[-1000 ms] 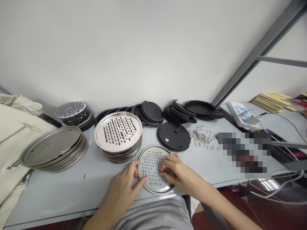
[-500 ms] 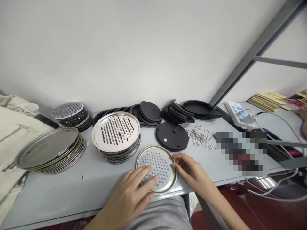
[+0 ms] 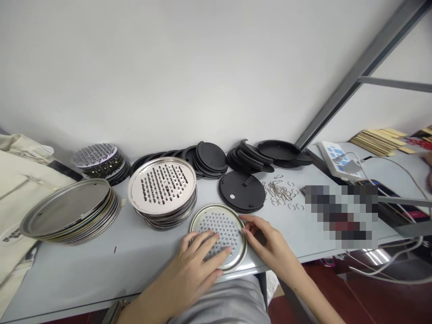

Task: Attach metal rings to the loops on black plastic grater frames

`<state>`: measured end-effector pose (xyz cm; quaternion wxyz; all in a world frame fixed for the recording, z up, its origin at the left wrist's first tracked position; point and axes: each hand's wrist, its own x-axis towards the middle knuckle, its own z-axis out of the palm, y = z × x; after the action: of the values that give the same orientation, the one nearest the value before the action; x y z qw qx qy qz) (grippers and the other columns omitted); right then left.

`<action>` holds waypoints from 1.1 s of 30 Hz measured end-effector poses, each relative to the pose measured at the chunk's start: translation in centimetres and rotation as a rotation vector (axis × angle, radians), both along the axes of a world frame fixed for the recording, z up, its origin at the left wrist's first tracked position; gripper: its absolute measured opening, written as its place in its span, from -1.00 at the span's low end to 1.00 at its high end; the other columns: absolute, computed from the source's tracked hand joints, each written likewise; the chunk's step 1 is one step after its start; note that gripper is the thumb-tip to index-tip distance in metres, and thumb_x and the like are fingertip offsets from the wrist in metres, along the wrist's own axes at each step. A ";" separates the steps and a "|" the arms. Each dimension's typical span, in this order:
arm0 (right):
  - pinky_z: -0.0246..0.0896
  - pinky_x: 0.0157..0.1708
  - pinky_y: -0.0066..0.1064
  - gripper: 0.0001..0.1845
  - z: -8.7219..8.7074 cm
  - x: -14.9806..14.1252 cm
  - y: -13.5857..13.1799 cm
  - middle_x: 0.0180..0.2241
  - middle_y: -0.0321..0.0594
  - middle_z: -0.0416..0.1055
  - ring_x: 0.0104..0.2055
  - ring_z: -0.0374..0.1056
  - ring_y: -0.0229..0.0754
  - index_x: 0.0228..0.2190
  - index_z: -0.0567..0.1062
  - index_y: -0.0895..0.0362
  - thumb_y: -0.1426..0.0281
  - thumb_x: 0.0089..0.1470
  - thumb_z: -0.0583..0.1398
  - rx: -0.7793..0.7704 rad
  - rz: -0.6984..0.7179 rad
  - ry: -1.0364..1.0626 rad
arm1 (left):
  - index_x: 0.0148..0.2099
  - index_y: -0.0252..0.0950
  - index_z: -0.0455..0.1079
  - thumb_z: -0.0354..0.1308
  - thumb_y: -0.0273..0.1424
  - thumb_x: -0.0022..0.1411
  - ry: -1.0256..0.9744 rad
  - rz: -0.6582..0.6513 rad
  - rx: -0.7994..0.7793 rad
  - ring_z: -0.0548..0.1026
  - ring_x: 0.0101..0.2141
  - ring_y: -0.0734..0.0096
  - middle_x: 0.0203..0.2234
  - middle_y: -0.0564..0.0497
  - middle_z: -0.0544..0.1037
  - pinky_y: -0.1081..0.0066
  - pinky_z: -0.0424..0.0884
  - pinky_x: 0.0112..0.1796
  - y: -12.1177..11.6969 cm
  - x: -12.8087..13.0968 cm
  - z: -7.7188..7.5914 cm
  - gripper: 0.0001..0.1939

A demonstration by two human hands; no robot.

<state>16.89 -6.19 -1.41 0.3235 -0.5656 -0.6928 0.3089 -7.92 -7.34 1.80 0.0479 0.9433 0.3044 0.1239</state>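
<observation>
A round perforated steel plate with a raised rim (image 3: 223,227) lies on the table in front of me. My left hand (image 3: 192,265) rests flat across its lower left face, fingers spread, covering part of the holes. My right hand (image 3: 270,243) is at its right side, with the fingertips touching the rim and holding nothing I can see. The plate's lower part is hidden under my left hand.
Behind the plate stand a stack of grater plates (image 3: 162,185), steel trays (image 3: 65,209) and black discs (image 3: 209,157). A single black disc (image 3: 242,191) lies beside metal rings (image 3: 278,191). Another person's hand (image 3: 428,168) shows at the far right.
My left hand has moved from the plate's left rim onto its face. My right hand has slid from the plate's middle to its right rim. Another person's hand has come in at the far right.
</observation>
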 end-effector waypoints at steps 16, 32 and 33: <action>0.19 -0.11 -0.32 -0.97 3.6 -5.4 -0.3 -0.27 -0.27 0.27 -0.14 0.21 -0.16 -0.31 0.43 0.07 0.41 0.16 0.22 0.027 0.397 -0.096 | 0.00 -0.31 0.32 -0.04 -0.57 0.36 -0.320 0.172 -0.033 0.45 -0.20 0.32 -0.21 -0.08 0.47 0.33 0.41 -0.18 -1.9 -2.7 -3.8 -0.77; 0.21 -0.22 -0.24 -0.84 2.4 -7.3 -1.0 -0.36 -0.20 0.31 -0.27 0.21 -0.11 -0.42 0.35 0.16 0.63 0.12 0.13 0.215 0.350 -0.395 | -0.13 -0.33 0.37 -0.04 -0.51 0.37 -0.235 0.104 0.120 0.51 -0.22 0.30 -0.25 -0.07 0.54 0.32 0.50 -0.21 -1.8 -2.3 -2.8 -0.84; 0.21 -0.22 -0.24 -0.84 2.4 -7.4 -1.0 -0.36 -0.20 0.31 -0.27 0.21 -0.11 -0.42 0.35 0.16 0.63 0.12 0.13 0.225 0.351 -0.415 | -0.13 -0.33 0.37 -0.06 -0.52 0.38 -0.243 0.103 0.120 0.51 -0.22 0.31 -0.25 -0.07 0.54 0.33 0.50 -0.20 -1.8 -2.3 -2.8 -0.82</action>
<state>9.53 -7.17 0.97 0.1773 -0.4486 -0.8614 0.1592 -10.26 -9.12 -1.00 0.0213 0.9055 0.3365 0.2575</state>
